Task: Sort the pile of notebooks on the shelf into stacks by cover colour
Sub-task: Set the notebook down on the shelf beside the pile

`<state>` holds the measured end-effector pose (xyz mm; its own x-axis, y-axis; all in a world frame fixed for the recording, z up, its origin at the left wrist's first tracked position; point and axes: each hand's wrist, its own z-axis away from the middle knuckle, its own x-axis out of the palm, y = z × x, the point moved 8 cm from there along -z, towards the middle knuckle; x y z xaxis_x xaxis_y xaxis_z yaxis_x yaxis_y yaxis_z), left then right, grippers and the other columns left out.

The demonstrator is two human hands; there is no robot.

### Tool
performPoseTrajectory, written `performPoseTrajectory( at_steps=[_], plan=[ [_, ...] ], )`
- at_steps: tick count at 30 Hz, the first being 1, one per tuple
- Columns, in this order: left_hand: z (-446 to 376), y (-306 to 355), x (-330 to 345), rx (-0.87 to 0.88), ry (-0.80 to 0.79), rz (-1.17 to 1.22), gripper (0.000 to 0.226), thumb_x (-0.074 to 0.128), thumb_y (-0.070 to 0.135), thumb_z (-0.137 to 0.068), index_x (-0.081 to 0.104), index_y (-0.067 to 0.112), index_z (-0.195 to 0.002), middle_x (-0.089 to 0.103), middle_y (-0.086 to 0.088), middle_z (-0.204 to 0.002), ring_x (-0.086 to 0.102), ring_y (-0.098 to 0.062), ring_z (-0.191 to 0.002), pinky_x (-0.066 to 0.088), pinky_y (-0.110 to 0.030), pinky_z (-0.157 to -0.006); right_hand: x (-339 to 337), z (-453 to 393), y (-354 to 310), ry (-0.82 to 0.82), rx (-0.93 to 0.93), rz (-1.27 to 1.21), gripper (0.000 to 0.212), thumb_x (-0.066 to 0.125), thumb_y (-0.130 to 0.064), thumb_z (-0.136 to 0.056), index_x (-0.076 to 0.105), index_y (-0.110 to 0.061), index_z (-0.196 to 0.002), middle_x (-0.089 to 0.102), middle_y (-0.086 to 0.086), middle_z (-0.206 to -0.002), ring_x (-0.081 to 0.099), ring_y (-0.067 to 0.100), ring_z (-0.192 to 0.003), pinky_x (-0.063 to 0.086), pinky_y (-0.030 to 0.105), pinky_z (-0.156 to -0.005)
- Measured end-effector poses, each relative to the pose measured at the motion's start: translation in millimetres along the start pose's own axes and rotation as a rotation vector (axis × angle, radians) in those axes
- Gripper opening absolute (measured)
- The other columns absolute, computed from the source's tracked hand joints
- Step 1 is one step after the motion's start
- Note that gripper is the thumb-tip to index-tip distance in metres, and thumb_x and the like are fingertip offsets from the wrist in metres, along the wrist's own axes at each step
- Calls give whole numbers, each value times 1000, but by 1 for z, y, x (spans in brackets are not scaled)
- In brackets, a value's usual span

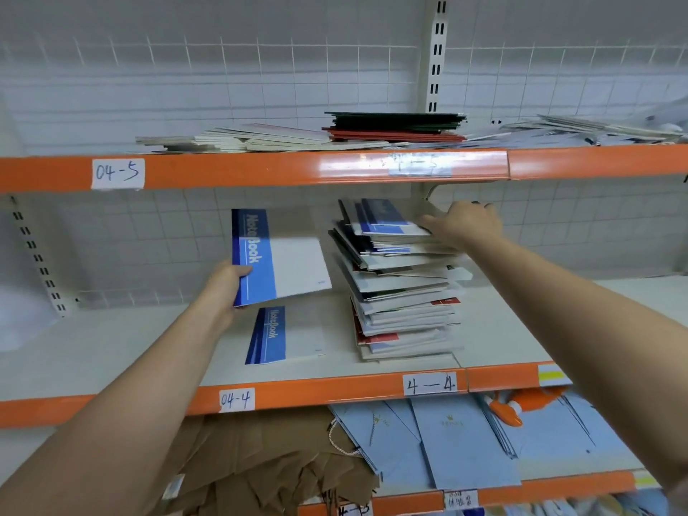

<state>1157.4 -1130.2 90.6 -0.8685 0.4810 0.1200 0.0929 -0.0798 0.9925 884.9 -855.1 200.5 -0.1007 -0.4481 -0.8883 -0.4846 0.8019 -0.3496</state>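
**Shelf 04-4: notebooks, sorting**

Blue notebooks: two. One lies flat on the shelf; one is pinched by left hand directly above it. Mixed pile: one, right hand fingers spread on top.

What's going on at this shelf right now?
A person is sorting notebooks on the middle shelf. The left hand holds a blue-and-white notebook above another one like it lying flat on the shelf. The right hand rests on top of the tall mixed pile beside them.
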Motion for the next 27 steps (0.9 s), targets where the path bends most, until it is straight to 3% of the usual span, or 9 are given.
performPoseTrajectory(
  at_steps=[4, 8, 15, 17, 20, 22, 24, 27],
  plan=[
    [-19, -34, -27, -43, 10, -149, 18, 47, 11, -96, 53, 17, -112, 64, -2, -90, 61, -19, -79, 48, -32, -64, -1, -4, -3, -17, 82, 27, 96, 38, -88, -69, 58, -11, -122, 54, 15, -129, 43, 33, -123, 39, 41, -100],
    [-34, -61, -29, -62, 23, -201, 18, 47, 6, -95, 52, 13, -111, 63, -7, -96, 60, -19, -75, 45, -30, -58, 0, -4, -12, -14, 123, 114, 99, 39, -88, -70, 50, -11, -131, 48, 15, -135, 38, 34, -126, 35, 40, -102],
    [-59, -113, -26, -149, 81, -286, 20, 43, 1, -94, 48, 8, -112, 56, -14, -105, 57, -27, -78, 47, -31, -57, 8, -15, -24, -43, 119, 116, 83, 40, -79, -76, 51, -15, -129, 55, 12, -126, 47, 32, -119, 40, 40, -102],
    [-64, -129, -27, -169, 91, -350, 19, 43, 2, -93, 47, 8, -112, 55, -15, -106, 56, -30, -83, 49, -35, -64, 8, -18, -26, -46, 112, 87, 79, 45, -80, -73, 55, -17, -119, 60, 9, -109, 53, 31, -109, 44, 38, -94],
    [-71, -144, -28, -141, 101, -639, 19, 48, 8, -92, 50, 5, -111, 60, -18, -111, 54, -28, -78, 41, -28, -54, 12, -23, -21, -96, 117, -44, 67, 59, -74, -70, 58, -17, -105, 56, 5, -83, 56, 28, -92, 46, 37, -80],
    [-73, -145, -27, -129, 115, -794, 22, 54, 13, -91, 49, 2, -109, 59, -20, -115, 53, -27, -76, 38, -29, -50, 16, -27, -15, -107, 149, -192, 60, 68, -64, -69, 59, -16, -103, 59, 7, -95, 54, 26, -91, 49, 40, -88],
    [-73, -144, -26, -144, 143, -897, 31, 60, 19, -89, 49, 1, -111, 51, -19, -119, 54, -28, -78, 42, -31, -56, 19, -30, -14, -114, 162, -231, 53, 70, -57, -71, 59, -15, -101, 63, 7, -104, 58, 25, -93, 49, 42, -94],
    [-69, -144, -24, -188, 156, -1022, 42, 63, 26, -87, 50, 1, -118, 43, -18, -123, 57, -32, -97, 49, -37, -71, 17, -30, -17, -105, 180, -197, 42, 66, -46, -79, 64, -10, -101, 69, 11, -97, 66, 28, -91, 53, 38, -87]
  ],
)
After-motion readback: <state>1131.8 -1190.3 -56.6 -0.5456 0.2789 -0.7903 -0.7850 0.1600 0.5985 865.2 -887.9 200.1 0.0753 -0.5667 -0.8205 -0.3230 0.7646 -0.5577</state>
